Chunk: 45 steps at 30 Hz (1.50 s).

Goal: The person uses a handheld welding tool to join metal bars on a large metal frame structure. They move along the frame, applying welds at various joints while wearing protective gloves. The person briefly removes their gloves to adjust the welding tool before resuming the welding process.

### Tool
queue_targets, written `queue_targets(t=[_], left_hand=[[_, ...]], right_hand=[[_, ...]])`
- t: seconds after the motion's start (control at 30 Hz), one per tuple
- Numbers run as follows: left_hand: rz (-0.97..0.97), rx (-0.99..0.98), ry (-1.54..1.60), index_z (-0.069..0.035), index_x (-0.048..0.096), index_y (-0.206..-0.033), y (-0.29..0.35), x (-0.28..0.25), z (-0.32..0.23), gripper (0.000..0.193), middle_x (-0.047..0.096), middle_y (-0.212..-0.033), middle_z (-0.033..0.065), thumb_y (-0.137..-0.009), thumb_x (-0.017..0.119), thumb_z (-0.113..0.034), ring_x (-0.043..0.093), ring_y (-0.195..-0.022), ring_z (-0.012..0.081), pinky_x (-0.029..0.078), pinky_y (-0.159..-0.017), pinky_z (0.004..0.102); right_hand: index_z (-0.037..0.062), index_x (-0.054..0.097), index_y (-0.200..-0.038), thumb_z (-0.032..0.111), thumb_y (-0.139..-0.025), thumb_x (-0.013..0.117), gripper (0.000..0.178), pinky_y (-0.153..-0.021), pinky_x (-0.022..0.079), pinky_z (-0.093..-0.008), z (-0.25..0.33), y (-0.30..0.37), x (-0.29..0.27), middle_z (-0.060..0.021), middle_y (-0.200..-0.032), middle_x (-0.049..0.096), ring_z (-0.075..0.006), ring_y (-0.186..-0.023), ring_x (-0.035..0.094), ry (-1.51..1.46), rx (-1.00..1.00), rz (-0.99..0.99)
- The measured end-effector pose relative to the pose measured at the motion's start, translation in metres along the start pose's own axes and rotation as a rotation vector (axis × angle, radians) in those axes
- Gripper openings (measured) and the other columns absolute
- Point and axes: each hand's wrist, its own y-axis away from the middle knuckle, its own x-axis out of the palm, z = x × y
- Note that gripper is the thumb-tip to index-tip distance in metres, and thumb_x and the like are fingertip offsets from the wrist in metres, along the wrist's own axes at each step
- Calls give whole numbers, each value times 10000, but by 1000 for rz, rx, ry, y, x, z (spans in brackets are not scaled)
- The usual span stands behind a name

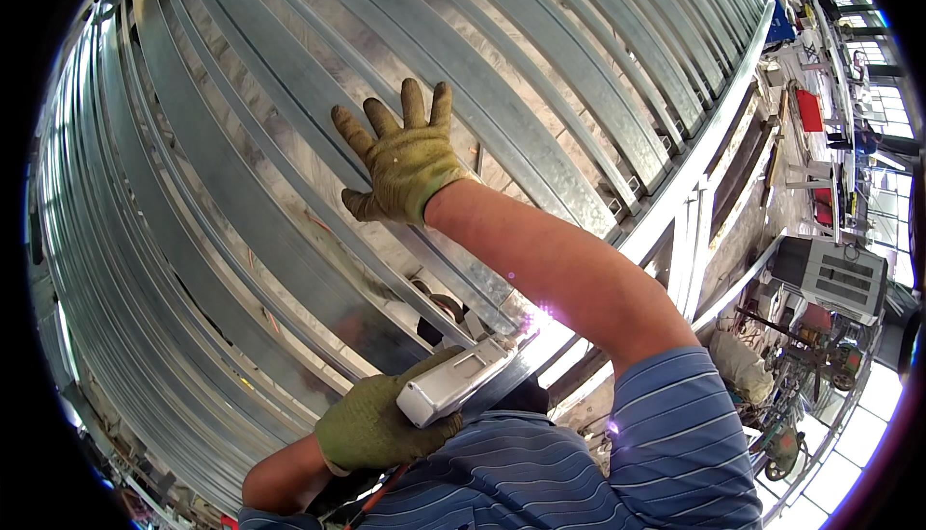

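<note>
- The left hand [371, 426], in a dull green work glove, is wrapped around a silver, rectangular metal-cased device [455, 382] near the bottom of the view, in front of the wearer's body.
- A purple-white flare [540, 322] glares just beyond the device's upper right end, beside the end of a metal bar.
- The right hand [403, 165], in a yellowish-green work glove, grips nothing: its fingers are spread, back upward, over long grey galvanized metal bars [545, 43]. I cannot tell whether it touches them.
- The bars lie side by side, ending at right near a pale metal rail [693, 159].
- A grey box-shaped cabinet [837, 281] stands at far right.
</note>
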Motion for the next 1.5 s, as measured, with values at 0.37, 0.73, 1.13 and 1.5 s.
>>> queue_targets(t=[0.37, 0.73, 1.13, 1.5], left_hand=[[7, 0, 1, -139, 477, -1663, 2, 0, 5, 796, 795, -881, 167, -979, 794, -396, 809, -780, 294, 636, -772, 405], [35, -15, 46, -148, 467, -1667, 4, 0, 13, 789, 794, -870, 165, -990, 776, -409, 806, -780, 311, 633, -771, 420], [32, -15, 37, -150, 440, -1688, 7, 0, 15, 811, 795, -875, 177, -989, 772, -393, 801, -773, 328, 635, -776, 419], [16, 7, 55, -145, 432, -1691, 8, 2, 17, 817, 784, -822, 158, -987, 782, -369, 789, -702, 281, 632, -737, 403]], right_hand=[[245, 156, -1808, 718, -985, 582, 1040, -1260, -27, -841, 2, -2, -3, -171, -1820, 284, -558, -1680, 94, 34, 9, 58], [240, 159, -1808, 712, -995, 564, 1024, -1258, -38, -840, 2, -3, -4, -178, -1834, 255, -564, -1683, 73, 32, 11, 75], [251, 165, -1808, 708, -998, 570, 1014, -1269, -29, -829, 1, -3, -4, -174, -1834, 255, -559, -1684, 80, 35, 15, 72], [256, 174, -1806, 710, -995, 563, 1007, -1265, -23, -837, 1, -2, -4, -168, -1833, 259, -560, -1682, 88, 47, 13, 65]])
